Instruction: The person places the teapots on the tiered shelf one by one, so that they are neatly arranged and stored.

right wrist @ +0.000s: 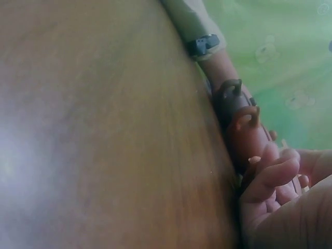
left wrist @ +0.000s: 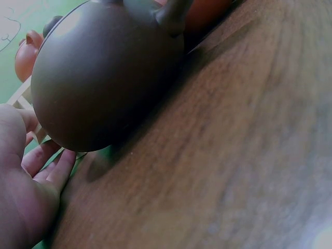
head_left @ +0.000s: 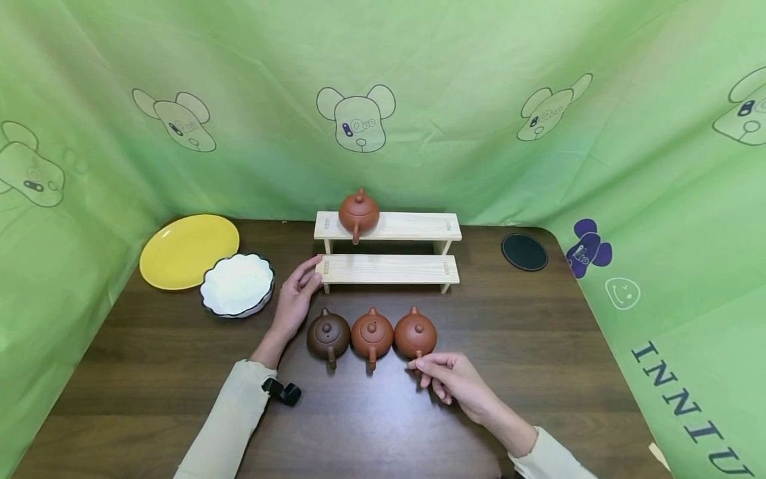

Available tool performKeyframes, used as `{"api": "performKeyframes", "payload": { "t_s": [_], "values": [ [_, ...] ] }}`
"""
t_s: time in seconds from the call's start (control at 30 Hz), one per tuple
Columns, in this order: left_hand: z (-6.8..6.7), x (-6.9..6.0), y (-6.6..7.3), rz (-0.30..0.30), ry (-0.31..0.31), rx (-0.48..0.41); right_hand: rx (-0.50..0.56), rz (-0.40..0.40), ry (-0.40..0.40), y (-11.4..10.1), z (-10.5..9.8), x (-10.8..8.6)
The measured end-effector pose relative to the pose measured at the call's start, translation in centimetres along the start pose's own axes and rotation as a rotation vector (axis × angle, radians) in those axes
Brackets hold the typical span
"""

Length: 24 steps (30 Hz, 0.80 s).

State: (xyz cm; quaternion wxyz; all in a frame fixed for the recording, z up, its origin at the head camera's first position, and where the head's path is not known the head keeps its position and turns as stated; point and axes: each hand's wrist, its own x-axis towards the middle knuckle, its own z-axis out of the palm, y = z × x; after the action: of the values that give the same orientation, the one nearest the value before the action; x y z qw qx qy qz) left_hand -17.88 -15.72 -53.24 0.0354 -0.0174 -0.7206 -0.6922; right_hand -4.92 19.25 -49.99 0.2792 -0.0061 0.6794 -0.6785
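Three small clay teapots stand in a row on the table: a dark brown teapot (head_left: 328, 334), a reddish-brown teapot (head_left: 372, 332) in the middle and another reddish-brown teapot (head_left: 415, 332) on the right. My right hand (head_left: 457, 382) pinches the right teapot's handle between thumb and fingers; the right wrist view shows these fingers curled, largely covering that pot. With thumb and fingers my left hand (head_left: 294, 298) holds the left end of the lower step of a pale wooden two-tier stand (head_left: 387, 269). A fourth reddish-brown teapot (head_left: 359, 213) sits on the upper step, toward the left.
At the left lie a yellow oval plate (head_left: 188, 249) and a white scalloped bowl (head_left: 237, 286), which overlaps the plate's edge. A dark round coaster (head_left: 524, 252) is at the back right. Green printed cloth (head_left: 419, 159) hangs behind and beside the table.
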Motion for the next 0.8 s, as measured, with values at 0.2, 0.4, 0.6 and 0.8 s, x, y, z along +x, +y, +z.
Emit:
{"api": "performKeyframes", "payload": {
  "t_s": [0.2, 0.4, 0.6, 0.8],
  "values": [
    [0.01, -0.02, 0.04, 0.001, -0.001, 0.008, -0.013, -0.004, -0.035, 0.18, 0.09, 0.15],
    [-0.01, -0.04, 0.06, -0.001, -0.005, 0.013, -0.015, 0.023, -0.023, 0.10, 0.18, 0.44],
    [-0.05, -0.14, 0.09, 0.001, 0.003, 0.009, -0.014, 0.014, -0.025, 0.06, 0.31, 0.56],
    [0.01, -0.07, 0.12, -0.004, -0.005, 0.006, 0.001, -0.023, -0.023, 0.28, 0.55, 0.40]
  ]
}}
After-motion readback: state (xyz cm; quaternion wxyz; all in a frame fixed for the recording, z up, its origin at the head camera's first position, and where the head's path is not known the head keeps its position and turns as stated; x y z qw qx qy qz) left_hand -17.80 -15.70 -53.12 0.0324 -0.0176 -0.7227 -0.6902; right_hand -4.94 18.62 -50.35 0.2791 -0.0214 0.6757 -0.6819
